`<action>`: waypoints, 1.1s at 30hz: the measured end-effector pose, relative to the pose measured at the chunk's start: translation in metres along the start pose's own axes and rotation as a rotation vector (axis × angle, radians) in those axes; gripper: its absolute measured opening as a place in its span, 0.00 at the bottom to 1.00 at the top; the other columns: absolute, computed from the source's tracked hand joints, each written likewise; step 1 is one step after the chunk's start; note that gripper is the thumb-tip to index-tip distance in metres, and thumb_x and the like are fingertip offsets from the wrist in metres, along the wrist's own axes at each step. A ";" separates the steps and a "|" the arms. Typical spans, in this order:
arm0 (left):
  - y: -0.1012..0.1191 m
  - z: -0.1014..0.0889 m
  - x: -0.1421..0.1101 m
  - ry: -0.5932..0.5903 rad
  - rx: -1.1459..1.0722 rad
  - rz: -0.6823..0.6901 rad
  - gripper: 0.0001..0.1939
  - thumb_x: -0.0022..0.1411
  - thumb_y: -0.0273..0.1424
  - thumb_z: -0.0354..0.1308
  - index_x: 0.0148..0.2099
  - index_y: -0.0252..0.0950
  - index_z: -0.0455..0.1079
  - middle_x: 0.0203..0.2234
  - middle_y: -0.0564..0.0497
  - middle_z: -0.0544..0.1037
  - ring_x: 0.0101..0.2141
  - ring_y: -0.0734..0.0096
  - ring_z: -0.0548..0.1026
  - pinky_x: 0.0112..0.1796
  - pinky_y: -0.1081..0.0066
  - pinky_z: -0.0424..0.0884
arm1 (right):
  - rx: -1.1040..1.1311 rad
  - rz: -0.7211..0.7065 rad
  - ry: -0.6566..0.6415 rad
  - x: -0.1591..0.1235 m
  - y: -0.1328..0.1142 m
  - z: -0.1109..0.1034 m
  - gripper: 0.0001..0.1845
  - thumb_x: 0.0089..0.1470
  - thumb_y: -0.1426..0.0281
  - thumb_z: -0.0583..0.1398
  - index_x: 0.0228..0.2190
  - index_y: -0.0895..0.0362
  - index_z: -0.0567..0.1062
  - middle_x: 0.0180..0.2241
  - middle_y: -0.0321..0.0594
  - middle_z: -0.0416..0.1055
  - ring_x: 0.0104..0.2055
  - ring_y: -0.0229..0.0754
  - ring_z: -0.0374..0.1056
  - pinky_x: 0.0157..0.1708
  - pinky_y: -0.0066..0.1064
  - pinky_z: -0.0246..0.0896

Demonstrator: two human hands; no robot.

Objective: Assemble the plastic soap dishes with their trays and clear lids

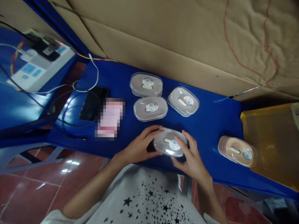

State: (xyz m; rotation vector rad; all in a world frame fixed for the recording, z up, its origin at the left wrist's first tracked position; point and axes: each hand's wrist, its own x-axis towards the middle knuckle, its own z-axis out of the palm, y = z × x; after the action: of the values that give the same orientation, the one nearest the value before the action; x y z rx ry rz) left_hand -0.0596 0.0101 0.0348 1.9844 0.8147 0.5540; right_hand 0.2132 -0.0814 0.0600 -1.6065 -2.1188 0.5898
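Both my hands grip one oval plastic box with a clear lid [163,147] near the front edge of the blue table. My left hand [142,144] holds its left end, thumb at the near side and fingers over the far side. On its right end is my right hand [189,152], with a finger on the lid close to a round white sticker. Beyond it lie similar greyish boxes: a back one [137,85], a middle one [140,112] and a right one [182,109]. A peach-coloured box [235,144] rests farther right.
At left are a black phone [90,105], a blurred-out pink screen [111,116], loose cables and a white power strip [42,74] with plugs. Brown cardboard [163,40] walls the back. A carton with yellow tape [268,133] stands at right. The blue table [210,124] has a front edge near my body.
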 end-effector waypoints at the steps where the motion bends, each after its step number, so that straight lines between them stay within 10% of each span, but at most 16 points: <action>1: 0.001 -0.001 0.000 -0.010 -0.002 -0.004 0.53 0.63 0.35 0.77 0.79 0.59 0.50 0.74 0.43 0.60 0.73 0.46 0.65 0.69 0.40 0.68 | -0.003 -0.004 0.003 0.000 0.000 0.002 0.50 0.65 0.66 0.64 0.78 0.34 0.47 0.77 0.46 0.47 0.76 0.67 0.54 0.68 0.67 0.66; 10: 0.003 0.001 -0.004 0.048 0.121 0.086 0.50 0.65 0.43 0.75 0.79 0.58 0.51 0.72 0.42 0.62 0.70 0.46 0.68 0.66 0.43 0.74 | -0.060 -0.016 -0.043 -0.009 0.007 0.000 0.51 0.68 0.58 0.66 0.78 0.33 0.42 0.80 0.46 0.43 0.78 0.67 0.52 0.68 0.67 0.66; 16: 0.005 -0.022 0.004 0.558 0.588 0.072 0.41 0.66 0.33 0.73 0.74 0.55 0.59 0.75 0.42 0.54 0.71 0.39 0.63 0.67 0.41 0.69 | -0.167 0.133 0.024 -0.027 0.028 -0.036 0.45 0.70 0.58 0.63 0.77 0.33 0.48 0.81 0.42 0.41 0.79 0.70 0.50 0.70 0.74 0.58; 21: -0.003 -0.045 0.028 0.446 0.663 -0.008 0.40 0.70 0.38 0.69 0.76 0.48 0.55 0.77 0.35 0.53 0.74 0.28 0.57 0.67 0.32 0.63 | -0.179 0.193 0.116 -0.025 0.039 -0.061 0.42 0.70 0.56 0.63 0.76 0.35 0.52 0.76 0.45 0.57 0.75 0.66 0.60 0.69 0.70 0.62; 33: 0.006 -0.060 0.072 0.308 0.540 0.023 0.22 0.73 0.43 0.64 0.64 0.42 0.72 0.61 0.40 0.73 0.62 0.46 0.73 0.64 0.45 0.71 | -0.352 0.300 0.153 0.012 0.069 -0.084 0.34 0.73 0.49 0.54 0.70 0.53 0.67 0.71 0.58 0.66 0.73 0.65 0.64 0.66 0.63 0.65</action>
State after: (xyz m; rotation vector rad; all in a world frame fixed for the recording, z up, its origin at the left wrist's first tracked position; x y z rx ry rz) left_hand -0.0477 0.0943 0.0743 2.4320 1.2321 0.7195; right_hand 0.3113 -0.0457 0.0914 -2.1102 -1.9622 0.1754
